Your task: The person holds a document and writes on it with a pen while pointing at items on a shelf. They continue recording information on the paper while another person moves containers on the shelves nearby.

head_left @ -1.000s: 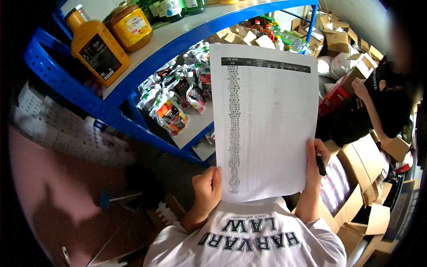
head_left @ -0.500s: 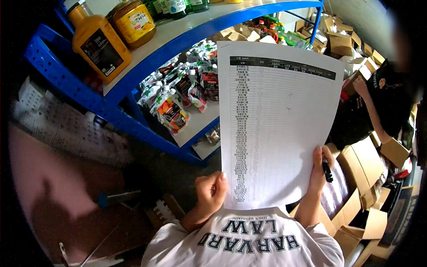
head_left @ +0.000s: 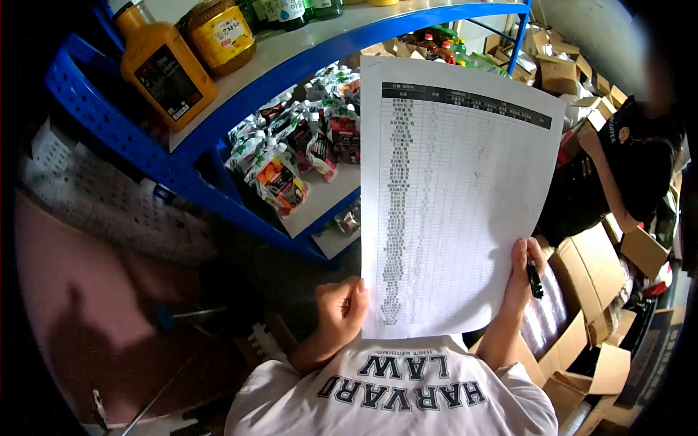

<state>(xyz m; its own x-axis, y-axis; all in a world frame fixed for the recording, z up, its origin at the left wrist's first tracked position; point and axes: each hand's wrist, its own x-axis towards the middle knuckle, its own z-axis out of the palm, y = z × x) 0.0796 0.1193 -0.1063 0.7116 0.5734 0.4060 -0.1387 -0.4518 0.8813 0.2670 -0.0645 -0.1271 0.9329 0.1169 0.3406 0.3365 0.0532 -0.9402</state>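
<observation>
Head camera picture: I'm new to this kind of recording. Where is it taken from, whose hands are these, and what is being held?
There is no machine here. The single camera sits on a person's head and looks forward and down through a wide lens, which bends the edges. The white shirt at the bottom is the wearer's own. Their left hand grips the lower left edge of a printed sheet, a table of rows and columns too small to read. Their right hand grips its lower right edge and also holds a black pen. Behind the sheet stands a blue shelf rack, with an orange bottle and a jar on the upper board and drink pouches on the lower one. Open cardboard boxes lie at the right, where another person in a black top is at work.
</observation>
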